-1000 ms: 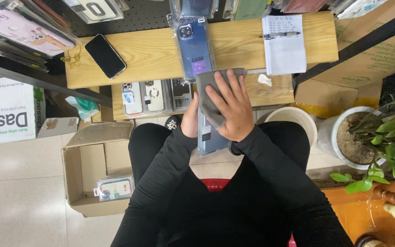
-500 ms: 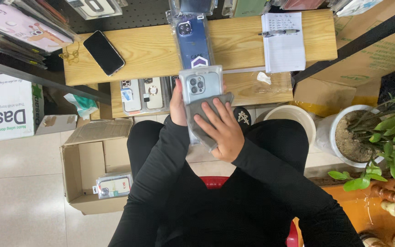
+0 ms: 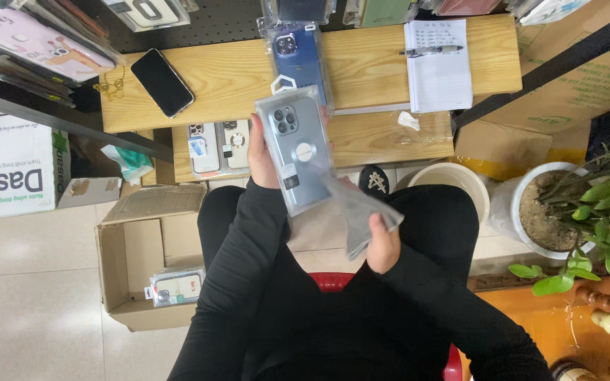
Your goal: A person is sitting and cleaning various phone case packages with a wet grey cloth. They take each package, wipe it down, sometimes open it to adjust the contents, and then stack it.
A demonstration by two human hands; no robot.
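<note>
My left hand (image 3: pixel 261 156) holds up a packaged pale-blue phone case (image 3: pixel 298 149) in a clear plastic sleeve, in front of the wooden shelf (image 3: pixel 234 81). My right hand (image 3: pixel 383 245) sits lower, over my lap, gripping a grey cloth (image 3: pixel 360 212) that trails from under the case. A second packaged case, dark blue (image 3: pixel 298 55), lies on the shelf just beyond the one I hold.
A black phone (image 3: pixel 162 82) lies on the shelf's left part, a notepad with a pen (image 3: pixel 438 63) on its right. More packaged cases (image 3: pixel 217 147) rest on a lower board. An open cardboard box (image 3: pixel 146 261) stands on the floor at left; a potted plant (image 3: pixel 587 204) at right.
My right hand has come off the case and drawn down toward my lap with the grey cloth. My left hand now holds the case alone, its back uncovered.
</note>
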